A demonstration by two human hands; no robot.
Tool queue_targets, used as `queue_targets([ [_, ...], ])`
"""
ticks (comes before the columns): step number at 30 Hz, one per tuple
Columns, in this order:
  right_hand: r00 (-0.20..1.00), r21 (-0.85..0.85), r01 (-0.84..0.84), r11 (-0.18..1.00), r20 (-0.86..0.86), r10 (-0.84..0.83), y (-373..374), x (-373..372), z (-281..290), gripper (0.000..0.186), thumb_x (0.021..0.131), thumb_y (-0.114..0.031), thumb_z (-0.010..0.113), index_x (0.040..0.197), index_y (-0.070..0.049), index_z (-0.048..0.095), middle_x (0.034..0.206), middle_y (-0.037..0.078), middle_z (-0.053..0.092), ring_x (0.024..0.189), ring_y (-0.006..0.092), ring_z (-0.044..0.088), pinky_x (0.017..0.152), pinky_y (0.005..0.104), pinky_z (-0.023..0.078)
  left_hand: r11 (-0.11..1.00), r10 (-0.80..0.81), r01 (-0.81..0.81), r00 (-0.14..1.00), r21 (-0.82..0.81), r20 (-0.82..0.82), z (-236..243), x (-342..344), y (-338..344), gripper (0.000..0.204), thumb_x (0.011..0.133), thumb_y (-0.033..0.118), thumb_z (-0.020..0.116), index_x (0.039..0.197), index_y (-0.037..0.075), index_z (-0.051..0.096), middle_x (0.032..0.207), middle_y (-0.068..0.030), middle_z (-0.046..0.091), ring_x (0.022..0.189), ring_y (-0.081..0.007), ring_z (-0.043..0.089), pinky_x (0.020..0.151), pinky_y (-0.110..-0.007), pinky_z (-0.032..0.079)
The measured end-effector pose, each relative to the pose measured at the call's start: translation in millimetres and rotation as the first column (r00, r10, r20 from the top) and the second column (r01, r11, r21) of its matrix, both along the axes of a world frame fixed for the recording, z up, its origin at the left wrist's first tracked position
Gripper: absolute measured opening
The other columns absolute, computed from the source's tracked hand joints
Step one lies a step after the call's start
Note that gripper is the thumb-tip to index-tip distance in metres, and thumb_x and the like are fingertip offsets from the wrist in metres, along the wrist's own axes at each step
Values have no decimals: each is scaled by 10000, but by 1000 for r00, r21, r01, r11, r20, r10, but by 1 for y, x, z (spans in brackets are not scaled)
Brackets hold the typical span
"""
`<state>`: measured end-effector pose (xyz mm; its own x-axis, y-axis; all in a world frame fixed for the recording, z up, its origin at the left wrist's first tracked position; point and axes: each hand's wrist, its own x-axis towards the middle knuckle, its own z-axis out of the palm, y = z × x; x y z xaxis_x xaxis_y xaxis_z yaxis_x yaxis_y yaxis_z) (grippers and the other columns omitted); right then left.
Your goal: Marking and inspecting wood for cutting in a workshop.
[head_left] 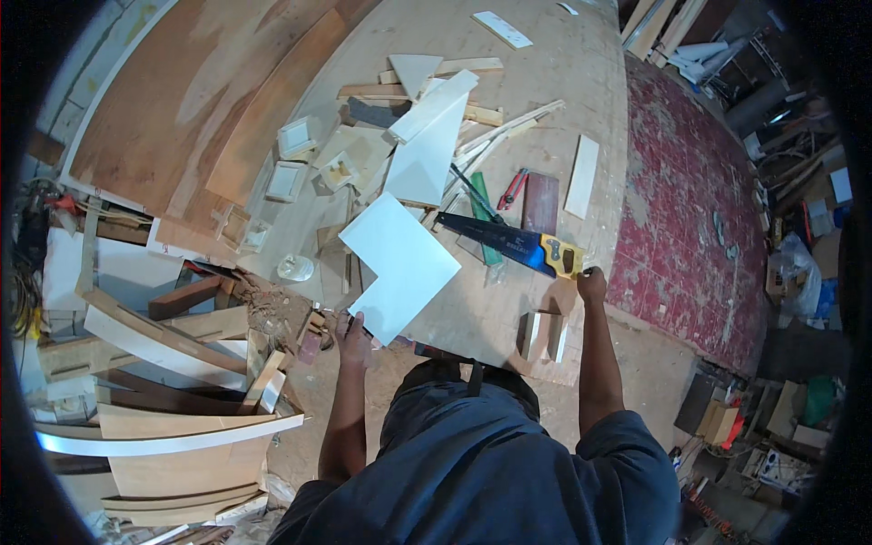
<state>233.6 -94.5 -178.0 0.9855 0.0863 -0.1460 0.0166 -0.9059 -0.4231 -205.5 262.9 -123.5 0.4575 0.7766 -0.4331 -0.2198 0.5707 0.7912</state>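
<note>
My left hand (pixel 354 334) grips the lower corner of a white L-shaped board (pixel 409 259) on the worktable. My right hand (pixel 590 282) is closed beside the outer end of the yellow handle (pixel 549 245) of a hand saw (pixel 490 236); what its fingers hold is too small to make out. The saw lies across a green strip (pixel 480 190), near a red-handled tool (pixel 511 191) and a dull red block (pixel 541 202). A small wooden piece (pixel 540 336) stands by the table's front edge.
The worktable (pixel 545 73) carries scrap boards (pixel 427 104) and small white frames (pixel 287 179). Large plywood sheets (pixel 145 109) are at the upper left, stacked curved wooden pieces (pixel 182 436) at the lower left. A red panel (pixel 677 200) adjoins the table's right, with clutter beyond.
</note>
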Motion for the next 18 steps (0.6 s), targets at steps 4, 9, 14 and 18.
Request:
queue_targets([
  [4,987,85,-52,995,-146,64,-4,19,-24,492,761,-448,791,962,-4,721,929,200,736,870,341,718,786,412,549,999,-27,28,1000,-29,16,-7,6,0,337,947,172,678,1231,52,540,1159,-66,630,1061,-196,629,896,-367,532],
  [9,976,256,-36,966,-198,89,14,44,-34,403,752,-359,785,923,2,731,849,141,733,743,238,702,680,367,535,988,-132,137,989,-75,63,14,33,-13,349,942,189,688,1230,59,539,1175,-62,624,1090,-209,620,917,-391,523],
  [14,996,145,59,988,62,-68,48,31,-5,383,785,-296,745,1029,-7,689,916,195,732,849,331,727,755,429,546,986,-74,100,980,-135,186,6,23,-35,389,932,163,690,1277,61,539,1220,-72,630,1130,-228,616,946,-398,508],
  [18,996,318,23,948,75,-50,29,31,19,308,856,-262,698,1023,-4,685,956,172,740,855,319,726,772,417,549,970,-104,160,954,-181,281,-4,22,-56,396,929,132,677,1306,78,569,1268,-72,636,1190,-222,602,1019,-408,491],
])
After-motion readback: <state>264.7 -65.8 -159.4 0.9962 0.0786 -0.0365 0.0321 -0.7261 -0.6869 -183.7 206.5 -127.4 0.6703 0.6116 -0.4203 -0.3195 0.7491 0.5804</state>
